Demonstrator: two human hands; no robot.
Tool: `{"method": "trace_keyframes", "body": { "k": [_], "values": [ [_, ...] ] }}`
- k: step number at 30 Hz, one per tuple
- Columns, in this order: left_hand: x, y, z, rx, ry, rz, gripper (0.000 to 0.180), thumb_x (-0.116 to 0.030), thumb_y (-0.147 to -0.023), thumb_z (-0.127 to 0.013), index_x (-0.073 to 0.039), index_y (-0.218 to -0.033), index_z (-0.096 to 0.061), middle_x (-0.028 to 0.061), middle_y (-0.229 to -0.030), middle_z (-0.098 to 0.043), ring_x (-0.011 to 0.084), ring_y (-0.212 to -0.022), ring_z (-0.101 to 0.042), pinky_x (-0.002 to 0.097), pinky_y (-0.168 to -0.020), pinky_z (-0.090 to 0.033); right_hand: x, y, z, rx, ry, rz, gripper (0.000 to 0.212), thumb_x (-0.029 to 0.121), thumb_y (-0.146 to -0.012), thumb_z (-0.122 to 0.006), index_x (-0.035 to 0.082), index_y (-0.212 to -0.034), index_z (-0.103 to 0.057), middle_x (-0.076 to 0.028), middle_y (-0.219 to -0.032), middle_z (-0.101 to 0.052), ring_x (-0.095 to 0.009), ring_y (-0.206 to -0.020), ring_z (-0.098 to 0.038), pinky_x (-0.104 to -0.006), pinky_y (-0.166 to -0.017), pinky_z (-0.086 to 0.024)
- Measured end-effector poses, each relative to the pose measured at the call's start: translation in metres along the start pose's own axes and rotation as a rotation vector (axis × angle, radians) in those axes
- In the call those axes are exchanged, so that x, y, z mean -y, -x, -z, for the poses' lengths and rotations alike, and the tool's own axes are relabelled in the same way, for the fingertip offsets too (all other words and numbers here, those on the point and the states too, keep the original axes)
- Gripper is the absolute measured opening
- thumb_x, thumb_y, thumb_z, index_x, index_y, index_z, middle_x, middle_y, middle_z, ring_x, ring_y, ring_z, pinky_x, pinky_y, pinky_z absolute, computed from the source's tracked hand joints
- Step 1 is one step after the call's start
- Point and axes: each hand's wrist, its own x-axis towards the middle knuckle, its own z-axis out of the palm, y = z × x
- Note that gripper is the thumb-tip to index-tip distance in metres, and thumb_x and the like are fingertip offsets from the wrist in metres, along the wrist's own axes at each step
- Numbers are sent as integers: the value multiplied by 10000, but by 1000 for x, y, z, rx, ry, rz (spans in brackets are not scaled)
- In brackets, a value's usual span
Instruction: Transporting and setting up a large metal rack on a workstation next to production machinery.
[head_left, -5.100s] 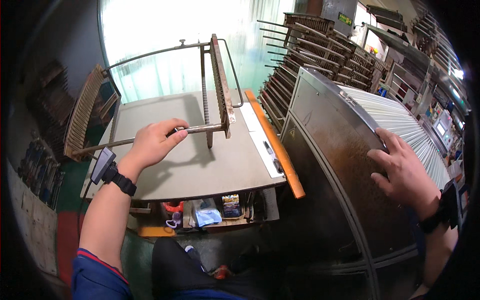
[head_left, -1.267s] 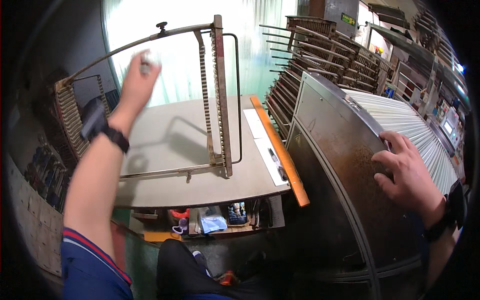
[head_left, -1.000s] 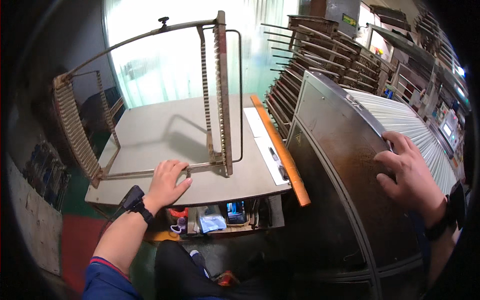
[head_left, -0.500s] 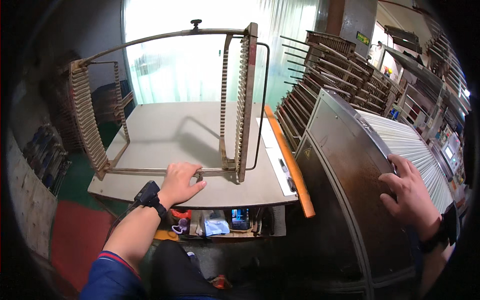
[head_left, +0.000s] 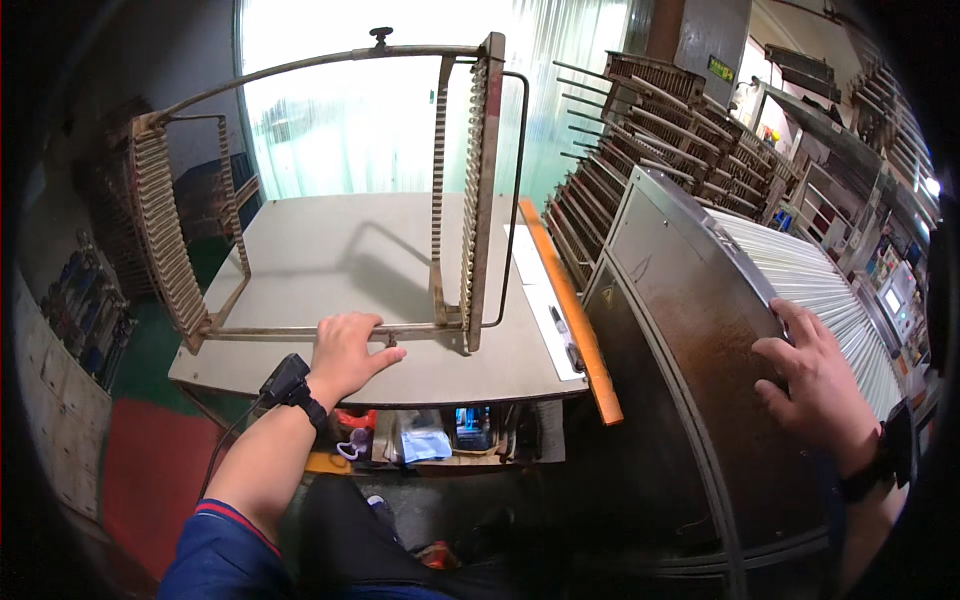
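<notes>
A metal slotted rack (head_left: 486, 200) stands upright on a pale table, its two toothed sides joined by bars at top and bottom. On the bottom front bar lies my left hand (head_left: 345, 355), fingers draped over it and thumb stretched out to the right. Close to that thumb, a small screw knob (head_left: 392, 341) sits on the bar; a black knob (head_left: 380, 36) tops the upper bar. Over at the right, my right hand (head_left: 815, 385) rests its fingertips at the top edge of a steel machine (head_left: 690, 330), fingers spread and holding nothing.
An orange strip (head_left: 570, 310) runs along the right side of the table (head_left: 300, 240), beside white paper (head_left: 545, 320) with a marker. Several similar racks (head_left: 640, 150) are stacked behind the machine. White rollers (head_left: 810, 290) line its top. Under the tabletop, a shelf holds a phone (head_left: 472, 425) and small items.
The whole view has shifted a little, with the rack and table now slightly higher and further left. Both hands keep their places on the bar and the machine edge.
</notes>
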Motion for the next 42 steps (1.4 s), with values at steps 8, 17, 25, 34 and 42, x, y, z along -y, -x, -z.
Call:
{"method": "trace_keyframes", "body": {
  "k": [8,17,25,34,42],
  "values": [
    [-2,-4,4,20,36,34,599,-523,-857,-867,-68,-1204,-688,137,-1111,-732,362,-1111,-657,486,-1045,-421,-5,5,1,12,31,36,416,236,-845,-840,85,-1214,-721,-265,-1532,-519,-461,-1436,-503,-545,-1214,-424],
    [14,-3,-5,59,87,-4,591,-448,-847,-884,-47,-1223,-667,182,-1175,-709,417,-1139,-637,539,-1047,-434,-11,12,1,-10,26,88,409,321,-932,-762,112,-1280,-711,-254,-1545,-524,-443,-1403,-539,-538,-1168,-467],
    [26,14,-15,4,104,31,566,-319,-796,-916,-38,-1197,-631,178,-1146,-640,416,-1157,-559,533,-1051,-408,-7,2,-6,-11,72,104,365,321,-967,-715,105,-1262,-711,-250,-1555,-512,-427,-1388,-551,-541,-1136,-485],
    [33,7,-20,-21,114,-10,567,-336,-773,-927,-35,-1172,-658,158,-1137,-662,399,-1150,-576,523,-1066,-406,-5,3,-2,7,60,107,350,315,-967,-715,106,-1248,-708,-243,-1546,-507,-406,-1377,-550,-535,-1110,-500],
    [26,10,-14,-23,64,-47,543,-503,-759,-923,-89,-1080,-780,132,-1026,-749,390,-1049,-676,531,-960,-458,-9,5,-3,-16,27,128,381,344,-952,-747,122,-1260,-711,-262,-1539,-520,-448,-1388,-544,-560,-1134,-489]
  ]
}}
